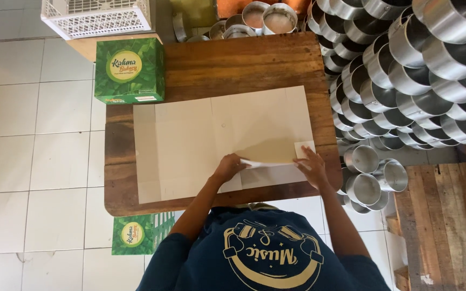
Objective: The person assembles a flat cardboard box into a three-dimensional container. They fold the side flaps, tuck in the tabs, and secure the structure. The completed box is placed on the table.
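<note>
A flat, unfolded carton blank [217,137], pale inner side up, lies spread over most of a wooden table [244,59]. Its near right flap is being lifted and folded along a scored line.

The left hand [230,166] is set at the inner end of the flap, fingers curled down and pressed together on the raised edge; whether the edge is pinched or only pushed cannot be told. The right hand [312,166] lies flatter at the outer end, fingers slightly spread, pressing the card down beside the small corner tab [304,148].

For a clean fold, the crease is best kept exactly on the score: the sheet behind the line is held flat while the flap is raised evenly by both ends, so that no slant forms. Pressure is better run along the whole line than given at one spot, as thin card buckles easily. The blank should be kept square to the table edge, since it can slide on the smooth wood.

A finished green box [130,70] stands at the far left corner, well apart from the hands, and another green piece [138,234] lies on the tiled floor [33,134]. Stacked metal tins [405,81] are piled to the right, near the table but clear of the blank.
</note>
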